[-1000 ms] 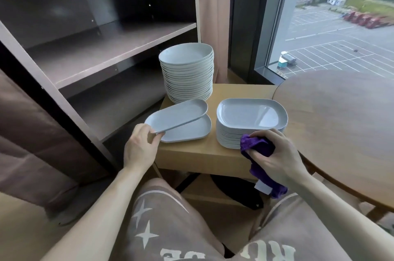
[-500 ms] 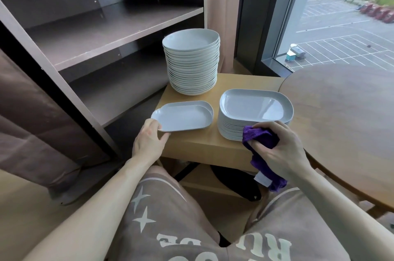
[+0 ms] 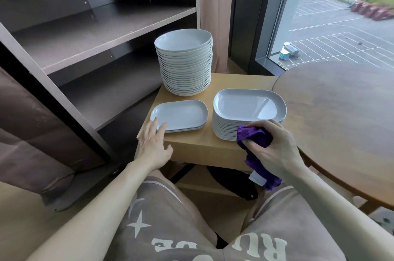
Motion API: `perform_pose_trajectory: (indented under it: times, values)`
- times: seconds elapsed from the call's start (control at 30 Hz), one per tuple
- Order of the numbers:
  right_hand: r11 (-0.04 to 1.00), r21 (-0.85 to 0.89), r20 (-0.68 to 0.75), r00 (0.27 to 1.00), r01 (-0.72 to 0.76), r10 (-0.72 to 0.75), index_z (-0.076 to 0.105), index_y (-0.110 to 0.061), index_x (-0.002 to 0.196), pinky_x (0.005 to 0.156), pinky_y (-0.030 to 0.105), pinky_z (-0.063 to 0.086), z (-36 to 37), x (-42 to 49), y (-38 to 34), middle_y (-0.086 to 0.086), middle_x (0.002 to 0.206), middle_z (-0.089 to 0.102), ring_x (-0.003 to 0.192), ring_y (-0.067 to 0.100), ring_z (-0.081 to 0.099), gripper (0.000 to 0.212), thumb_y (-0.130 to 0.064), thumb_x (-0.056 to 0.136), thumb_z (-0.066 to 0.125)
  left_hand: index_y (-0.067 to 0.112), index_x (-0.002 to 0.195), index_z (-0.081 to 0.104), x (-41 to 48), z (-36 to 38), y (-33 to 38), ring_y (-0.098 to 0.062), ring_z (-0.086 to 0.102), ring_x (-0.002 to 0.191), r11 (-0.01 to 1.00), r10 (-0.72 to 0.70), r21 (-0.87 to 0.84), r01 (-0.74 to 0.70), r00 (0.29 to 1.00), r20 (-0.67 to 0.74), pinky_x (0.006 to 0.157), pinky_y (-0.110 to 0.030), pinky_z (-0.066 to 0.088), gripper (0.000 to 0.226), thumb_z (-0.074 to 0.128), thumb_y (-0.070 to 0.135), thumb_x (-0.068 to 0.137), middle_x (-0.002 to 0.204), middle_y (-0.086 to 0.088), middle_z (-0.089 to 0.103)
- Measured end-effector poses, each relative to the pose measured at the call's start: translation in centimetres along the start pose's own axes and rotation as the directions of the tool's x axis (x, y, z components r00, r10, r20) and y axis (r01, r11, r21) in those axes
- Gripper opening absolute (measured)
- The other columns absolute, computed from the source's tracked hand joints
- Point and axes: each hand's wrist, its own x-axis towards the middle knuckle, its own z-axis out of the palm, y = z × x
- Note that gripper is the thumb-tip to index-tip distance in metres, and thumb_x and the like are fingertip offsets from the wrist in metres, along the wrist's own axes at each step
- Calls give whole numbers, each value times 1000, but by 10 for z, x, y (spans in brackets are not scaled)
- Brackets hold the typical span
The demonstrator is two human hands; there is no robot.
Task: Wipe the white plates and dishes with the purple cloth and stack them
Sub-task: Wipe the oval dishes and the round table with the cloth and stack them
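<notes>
**A:** Where is the purple cloth (image 3: 254, 137)?

**B:** It is bunched in the right hand (image 3: 277, 151). The fingers curl round it and the thumb lies over the top. The wad touches the near side of the stack of oblong dishes (image 3: 248, 105), just below its top rim. A tail of cloth with a white label hangs under the hand, off the edge of the small wooden table (image 3: 202, 145).

**A:** And the left hand (image 3: 152, 146)?

**B:** Its fingers are straight and a little spread, and it holds nothing. The fingertips rest on the near left corner of the low pile of shallow dishes (image 3: 181, 114). The palm lies over the table's front edge.

**A:** How many dishes are in that low pile?

**B:** Two rims show at the near edge. I cannot tell whether there are more.

**A:** How do the stacks lie?

**B:** The low pile is on the table's near left. The oblong stack is just beside it on the right, apart from it. The tall stack of round plates (image 3: 184, 64) stands behind the low pile, by the shelf unit (image 3: 102, 26). The round table (image 3: 341, 115) is at the right, its edge just beside the oblong stack.
</notes>
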Motion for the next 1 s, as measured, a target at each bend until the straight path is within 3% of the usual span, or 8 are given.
perform_pose_trajectory:
  times: [0.2, 0.33, 0.43, 0.53, 0.63, 0.77, 1.0]
  values:
    - [998, 0, -106, 993, -60, 59, 61, -40, 103, 83, 31, 50, -13, 17, -5, -20, 103, 63, 98, 4, 60, 32, -36, 78, 81, 31, 154, 32, -5, -11, 47, -17, 10, 155, 964, 145, -220, -150, 989, -40, 122, -48, 30, 66, 61, 28, 95, 169, 6, 12]
    - [991, -53, -193, 975, -121, 109, 51, -38, 106, 86, 41, 50, -31, 50, -9, -12, 107, 58, 98, 15, 56, 38, -43, 79, 77, 32, 154, 31, 4, -26, 91, -11, 14, 155, 912, 226, -345, -222, 974, -29, 124, -42, 25, 65, 60, 37, 97, 169, 11, 13]
    - [972, -191, -212, 972, -140, 99, 51, -30, 111, 90, 44, 47, -41, 85, -8, -6, 110, 53, 104, 21, 54, 41, -49, 82, 72, 29, 159, 24, 21, -40, 127, -8, 11, 155, 856, 230, -472, -210, 973, -17, 126, -41, 21, 76, 63, 48, 95, 169, 11, 14]
    - [880, -438, -79, 983, -182, 164, 48, -26, 126, 99, 48, 42, -41, 110, -2, 3, 124, 50, 116, 29, 48, 52, -59, 88, 61, 27, 163, 11, 41, -45, 152, -10, 6, 157, 818, 225, -550, -167, 974, 39, 127, -43, 17, 98, 69, 57, 91, 171, 9, 8]
    - [729, -682, 94, 982, -55, 162, 37, -28, 144, 104, 51, 35, -32, 109, 13, 6, 142, 45, 128, 34, 41, 64, -57, 90, 56, 29, 164, -5, 57, -39, 161, -13, 0, 158, 835, 218, -540, -109, 965, 143, 128, -44, 13, 123, 76, 66, 79, 172, 9, -1]
    - [698, -716, 105, 988, -3, 112, 37, -30, 144, 101, 50, 35, -27, 112, 22, 4, 143, 44, 126, 34, 41, 61, -52, 90, 55, 32, 163, -12, 72, -28, 158, -17, 4, 157, 863, 211, -500, -72, 951, 228, 127, -42, 16, 139, 82, 71, 68, 172, 7, 4]
    - [610, -786, 127, 992, 101, 0, 52, -27, 130, 90, 45, 38, -11, 129, 23, 1, 129, 52, 114, 31, 48, 41, -46, 95, 50, 42, 160, -6, 75, -11, 148, -13, 25, 148, 737, 281, -675, -33, 923, 262, 124, -42, 28, 129, 86, 61, 72, 163, 11, 21]
